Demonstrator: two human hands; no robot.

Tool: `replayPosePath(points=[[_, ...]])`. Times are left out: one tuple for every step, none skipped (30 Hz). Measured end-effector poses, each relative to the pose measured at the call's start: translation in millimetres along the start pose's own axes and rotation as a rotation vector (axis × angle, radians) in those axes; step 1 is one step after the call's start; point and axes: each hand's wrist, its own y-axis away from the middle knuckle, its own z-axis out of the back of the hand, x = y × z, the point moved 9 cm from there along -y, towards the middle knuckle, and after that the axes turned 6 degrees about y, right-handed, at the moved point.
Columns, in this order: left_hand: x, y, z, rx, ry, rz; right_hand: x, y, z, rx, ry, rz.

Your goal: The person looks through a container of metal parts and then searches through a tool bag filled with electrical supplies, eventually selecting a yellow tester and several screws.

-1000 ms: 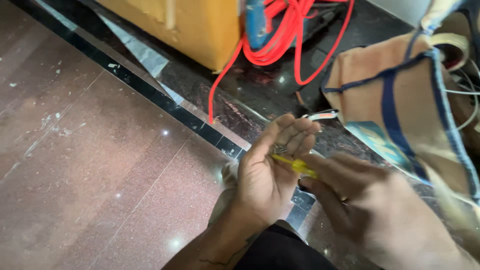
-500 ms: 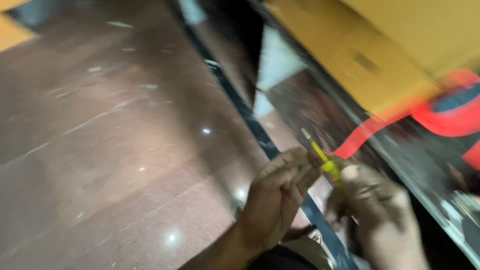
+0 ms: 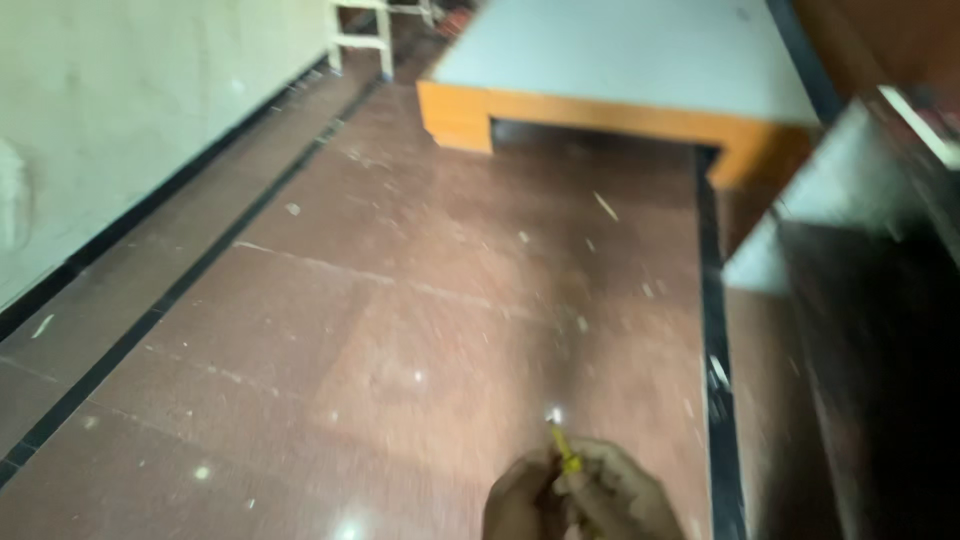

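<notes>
Fingers (image 3: pixel 600 485) of both hands close together around a thin yellow tool (image 3: pixel 566 452), its tip pointing up and away. Left hand (image 3: pixel 525 505) and right hand (image 3: pixel 625 500) touch, low over the reddish stone floor (image 3: pixel 420 300). Beyond the tool stands an orange-edged platform (image 3: pixel 600 120).

The thin yellow tool (image 3: pixel 563 450) I'm holding sits at the bottom edge of the frame, a little right of centre. Only its upper part shows, a slim yellow shaft tilted slightly left, ending in a pale tip. The rest is hidden where my fingers close around it. It is too blurred to tell its exact kind.
</notes>
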Motion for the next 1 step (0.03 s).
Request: replayPosePath(points=[[-73.4,-36.4,9.5,0.015,0.024,-0.031,-0.8,-43.6,-12.4,0.041,-0.005,0.005]])
